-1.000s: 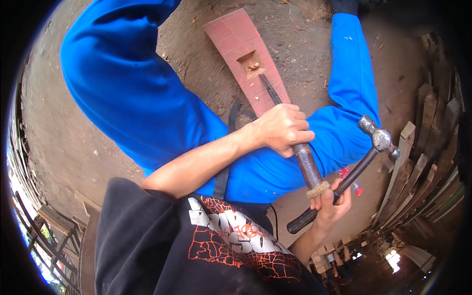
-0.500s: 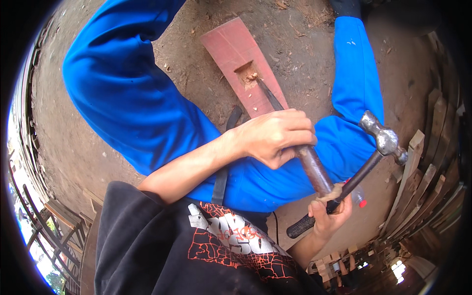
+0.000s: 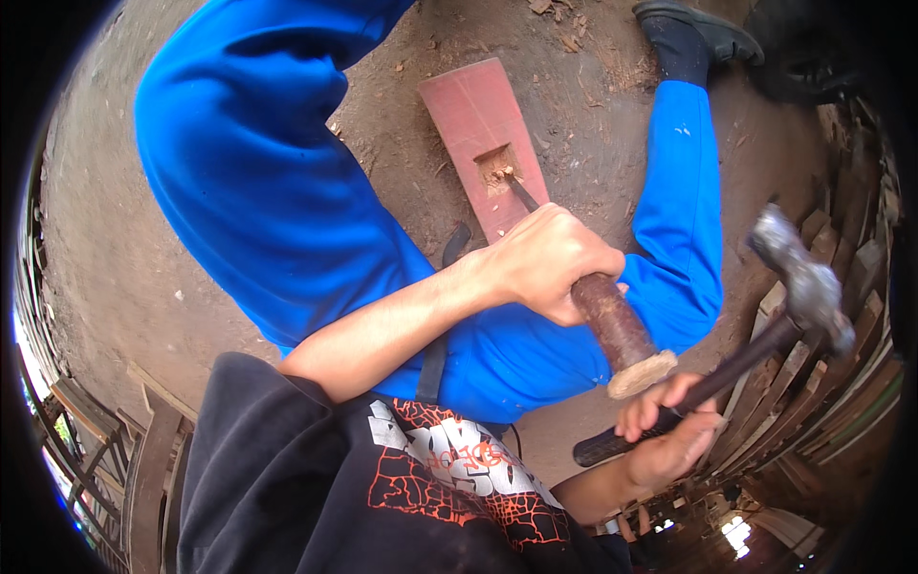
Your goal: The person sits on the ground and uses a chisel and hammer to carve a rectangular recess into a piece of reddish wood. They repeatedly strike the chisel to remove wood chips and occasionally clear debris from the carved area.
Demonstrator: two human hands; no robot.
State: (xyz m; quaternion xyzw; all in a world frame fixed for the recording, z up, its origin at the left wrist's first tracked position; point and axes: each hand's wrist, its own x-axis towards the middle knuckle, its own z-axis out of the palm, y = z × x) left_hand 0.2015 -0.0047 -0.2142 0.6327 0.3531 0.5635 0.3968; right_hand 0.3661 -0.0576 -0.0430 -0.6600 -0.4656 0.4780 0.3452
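Note:
A reddish wooden block (image 3: 478, 105) lies past my lap, with a squarish recess (image 3: 494, 158) cut into its face. Pale wood chips sit in that recess. My left hand (image 3: 559, 260) is wrapped round a chisel (image 3: 617, 330), whose thick brown handle slants back toward me. The blade's tip meets the recess beside the chips. Low on the right, my right hand (image 3: 669, 432) grips the dark handle of a hammer (image 3: 736, 368). Its slightly blurred metal head (image 3: 803, 277) is held to the right, apart from the chisel's flat, worn butt.
My blue-trousered legs (image 3: 258, 182) flank the block on a brown dirt floor (image 3: 574, 105) strewn with wood scraps. Stacked planks (image 3: 832, 354) line the right side. A wooden frame (image 3: 153, 459) stands at the lower left. A dark strap (image 3: 433, 368) crosses my lap.
The hammer has swung right, away from the chisel's butt, which now shows. My right hand's fingers have shifted on the handle. The left hand stays round the chisel; the view has shifted slightly.

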